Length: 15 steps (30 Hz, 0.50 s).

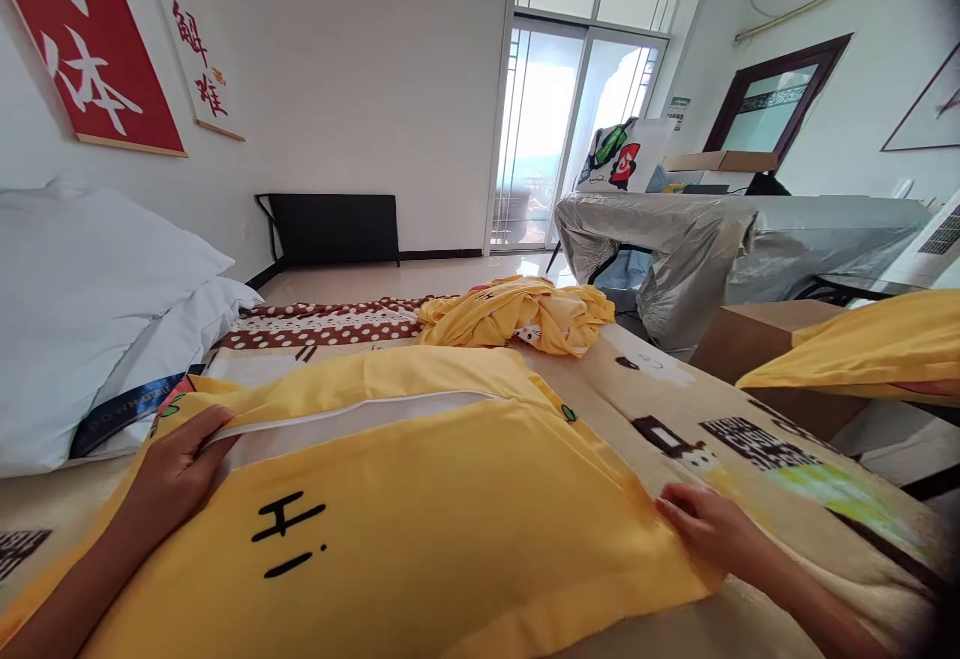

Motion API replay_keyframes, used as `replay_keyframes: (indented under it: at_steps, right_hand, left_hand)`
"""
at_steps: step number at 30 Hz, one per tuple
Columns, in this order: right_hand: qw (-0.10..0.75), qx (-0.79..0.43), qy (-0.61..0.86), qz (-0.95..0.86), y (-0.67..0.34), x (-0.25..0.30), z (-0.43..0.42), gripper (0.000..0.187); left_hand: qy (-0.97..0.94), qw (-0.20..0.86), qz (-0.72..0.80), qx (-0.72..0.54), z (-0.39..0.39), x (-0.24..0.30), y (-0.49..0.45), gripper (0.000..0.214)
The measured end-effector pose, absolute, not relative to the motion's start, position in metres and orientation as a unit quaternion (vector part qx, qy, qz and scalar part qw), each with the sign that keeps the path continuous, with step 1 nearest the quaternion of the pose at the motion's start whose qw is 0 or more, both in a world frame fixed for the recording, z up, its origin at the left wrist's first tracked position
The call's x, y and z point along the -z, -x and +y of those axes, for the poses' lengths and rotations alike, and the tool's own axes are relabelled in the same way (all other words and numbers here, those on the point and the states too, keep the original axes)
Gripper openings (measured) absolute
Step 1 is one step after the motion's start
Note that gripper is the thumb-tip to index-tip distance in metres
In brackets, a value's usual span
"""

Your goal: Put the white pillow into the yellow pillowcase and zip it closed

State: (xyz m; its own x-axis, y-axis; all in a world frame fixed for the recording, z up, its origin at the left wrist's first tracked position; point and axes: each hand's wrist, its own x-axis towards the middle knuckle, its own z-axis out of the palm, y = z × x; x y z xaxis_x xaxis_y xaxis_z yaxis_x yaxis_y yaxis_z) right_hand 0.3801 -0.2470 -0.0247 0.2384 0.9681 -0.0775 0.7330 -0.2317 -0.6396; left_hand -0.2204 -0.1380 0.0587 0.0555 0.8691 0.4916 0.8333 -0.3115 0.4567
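Observation:
A yellow pillowcase [420, 499] printed with "Hi" lies across the bed in front of me, with a white pillow [352, 419] showing in its open slit. My left hand [176, 469] grips the left end of that opening, fingers curled on the fabric edge. At the case's right edge my right hand [709, 524] pinches the yellow border.
Two white pillows [82, 309] are stacked at the left against the wall. A crumpled yellow cloth [525, 314] lies farther up the patterned bedsheet [720, 429]. Another yellow pillow [870, 349] rests on a cardboard box [750, 339] at right. A table wrapped in silver film [720, 239] stands behind.

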Motion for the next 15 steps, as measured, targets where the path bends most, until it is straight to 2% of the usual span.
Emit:
replay_keyframes:
  at_steps: [1,3,6,12,15]
  right_hand:
    - [0.246,-0.196,0.754,-0.577,-0.376,0.019,-0.242,0.043]
    - [0.269,-0.185,0.748,-0.578,-0.356,0.011,-0.229,0.043]
    - [0.318,-0.281,0.697,-0.578,-0.309,0.015,-0.210,0.041]
    - [0.528,-0.422,0.531,-0.511,-0.227,0.032,-0.195,0.034]
    - [0.531,-0.450,0.507,-0.507,-0.230,0.019,-0.199,0.033]
  left_hand:
    - [-0.730,0.030,0.584,-0.354,-0.139,-0.059,0.219,0.034]
    - [-0.739,0.036,0.576,-0.348,-0.142,-0.060,0.216,0.035]
    - [-0.758,0.023,0.554,-0.345,-0.145,-0.061,0.213,0.036]
    - [-0.807,-0.041,0.525,-0.268,-0.147,-0.065,0.196,0.037]
    - [-0.804,-0.045,0.521,-0.283,-0.145,-0.064,0.190,0.040]
